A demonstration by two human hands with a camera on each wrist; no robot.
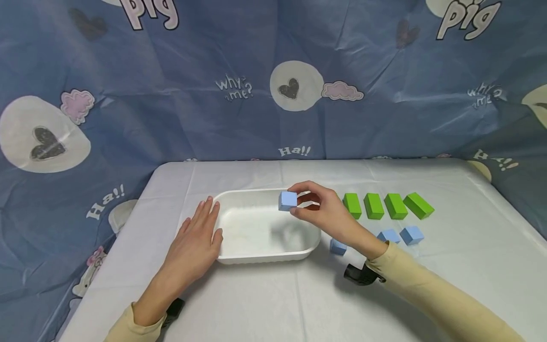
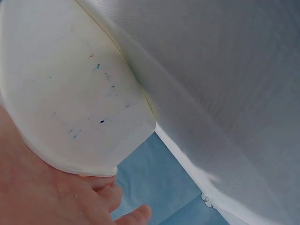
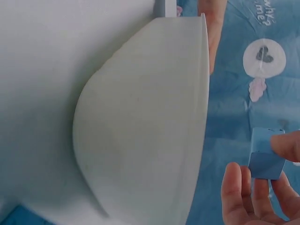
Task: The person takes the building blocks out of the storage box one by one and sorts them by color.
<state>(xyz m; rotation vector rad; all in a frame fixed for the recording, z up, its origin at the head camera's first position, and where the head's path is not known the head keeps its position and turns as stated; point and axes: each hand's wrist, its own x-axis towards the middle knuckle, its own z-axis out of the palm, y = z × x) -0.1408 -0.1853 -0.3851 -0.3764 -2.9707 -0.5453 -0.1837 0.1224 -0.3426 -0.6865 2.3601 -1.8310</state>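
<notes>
Above the right part of a white tray [image 1: 252, 259], my right hand [image 1: 326, 209] pinches a light blue cube [image 1: 287, 201] between thumb and fingertips. The right wrist view shows that blue cube [image 3: 267, 153] in the fingers, higher than the tray's rim, with the tray wall [image 3: 140, 117] beside it. My left hand [image 1: 194, 242] lies against the tray's left end, its fingers straight and pointing away. In the left wrist view, the left hand [image 2: 56, 197] touches the outside of the tray [image 2: 89, 93], which bears small blue specks.
Right of the tray, several green blocks [image 1: 373, 206] stand in a row. Nearer me lie blue cubes: one [image 1: 338, 246] by the tray's right corner, one [image 1: 389, 236] partly behind my right forearm, one [image 1: 412, 235] farther right. A patterned blue cloth [image 1: 239, 123] hangs behind the white table [image 1: 256, 304].
</notes>
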